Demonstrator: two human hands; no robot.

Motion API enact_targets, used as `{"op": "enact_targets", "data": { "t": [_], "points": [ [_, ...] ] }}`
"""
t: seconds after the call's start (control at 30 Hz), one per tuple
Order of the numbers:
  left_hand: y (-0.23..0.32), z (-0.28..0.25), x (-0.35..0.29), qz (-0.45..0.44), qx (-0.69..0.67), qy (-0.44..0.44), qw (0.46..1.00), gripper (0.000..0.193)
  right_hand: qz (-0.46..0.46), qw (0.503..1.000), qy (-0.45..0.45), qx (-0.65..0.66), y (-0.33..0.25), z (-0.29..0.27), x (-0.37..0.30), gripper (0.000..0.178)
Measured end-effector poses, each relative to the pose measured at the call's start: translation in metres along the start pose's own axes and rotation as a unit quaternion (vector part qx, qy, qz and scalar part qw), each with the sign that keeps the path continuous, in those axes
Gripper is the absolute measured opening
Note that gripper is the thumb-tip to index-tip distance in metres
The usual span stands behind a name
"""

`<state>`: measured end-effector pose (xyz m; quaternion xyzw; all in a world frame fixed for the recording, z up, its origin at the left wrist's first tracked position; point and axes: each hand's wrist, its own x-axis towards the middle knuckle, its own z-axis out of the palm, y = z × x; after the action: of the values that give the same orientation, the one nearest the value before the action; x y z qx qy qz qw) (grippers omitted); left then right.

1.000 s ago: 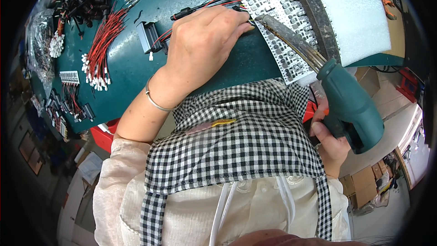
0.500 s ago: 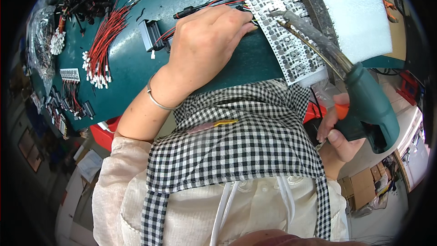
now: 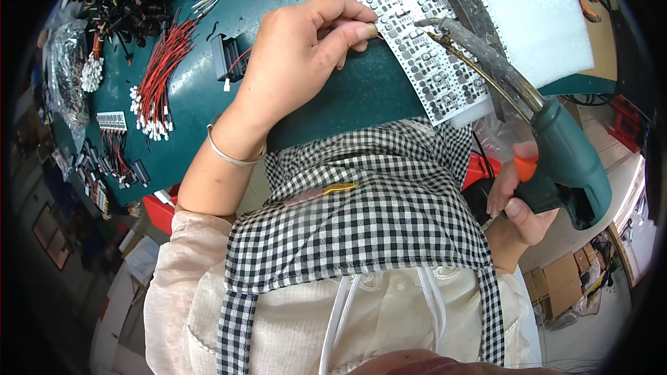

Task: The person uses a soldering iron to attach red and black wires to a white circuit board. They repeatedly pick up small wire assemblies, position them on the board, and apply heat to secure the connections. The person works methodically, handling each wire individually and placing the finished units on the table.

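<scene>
My left hand [image 3: 299,55] is closed in a pinch at the left edge of a white circuit board panel [image 3: 418,48] covered with small round parts. A thin red wire [image 3: 242,57] runs from a small black housing [image 3: 224,61] behind the hand, and a bit of red shows by the fingertips. My right hand [image 3: 520,212] grips a green soldering gun [image 3: 566,146] with an orange trigger [image 3: 526,168]. Its tip reaches over the panel, apart from the left fingers. The fingers partly hide what they pinch.
A dark metal bar [image 3: 467,7] lies across the panel, beside white foam [image 3: 549,21]. Red wires with white plugs [image 3: 161,83], a tangle of black cables [image 3: 132,0] and a plastic bag [image 3: 66,76] occupy the green table's left side. Orange-handled pliers [image 3: 587,3] lie far right.
My left hand has shifted slightly left and up, its thumb and fingers now pinched closer to the panel's edge. The panel appears slightly further left; the soldering gun has barely moved.
</scene>
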<state>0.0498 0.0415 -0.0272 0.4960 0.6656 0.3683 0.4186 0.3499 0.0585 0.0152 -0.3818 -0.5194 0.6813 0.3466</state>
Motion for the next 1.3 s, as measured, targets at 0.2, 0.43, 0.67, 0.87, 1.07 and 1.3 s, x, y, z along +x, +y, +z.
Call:
{"op": "enact_targets", "data": {
  "t": [0.2, 0.43, 0.67, 0.87, 1.07, 1.3],
  "points": [
    [-0.005, 0.008, -0.004, 0.091, 0.112, 0.062, 0.988, 0.02, -0.005, 1.0, 0.011, -0.003, 0.003, -0.001, -0.003, 0.063],
    [-0.005, 0.021, -0.007, 0.109, 0.122, 0.124, 0.979, 0.018, 0.034, 0.999, 0.015, -0.012, 0.005, 0.001, -0.009, 0.065],
    [-0.006, 0.025, -0.007, 0.177, 0.185, 0.164, 0.953, 0.016, 0.055, 0.996, -0.002, -0.068, 0.011, 0.0, -0.015, 0.061],
    [-0.006, 0.027, -0.006, 0.184, 0.187, 0.173, 0.949, 0.015, 0.044, 0.995, 0.021, -0.084, 0.015, 0.005, -0.014, 0.059],
    [-0.006, 0.028, -0.006, 0.186, 0.194, 0.182, 0.946, 0.015, 0.032, 0.995, 0.015, -0.098, 0.017, 0.003, -0.014, 0.056],
    [-0.006, 0.026, -0.004, 0.184, 0.184, 0.177, 0.949, 0.013, 0.038, 0.991, -0.018, -0.126, 0.02, -0.003, -0.018, 0.053]
  ]
}}
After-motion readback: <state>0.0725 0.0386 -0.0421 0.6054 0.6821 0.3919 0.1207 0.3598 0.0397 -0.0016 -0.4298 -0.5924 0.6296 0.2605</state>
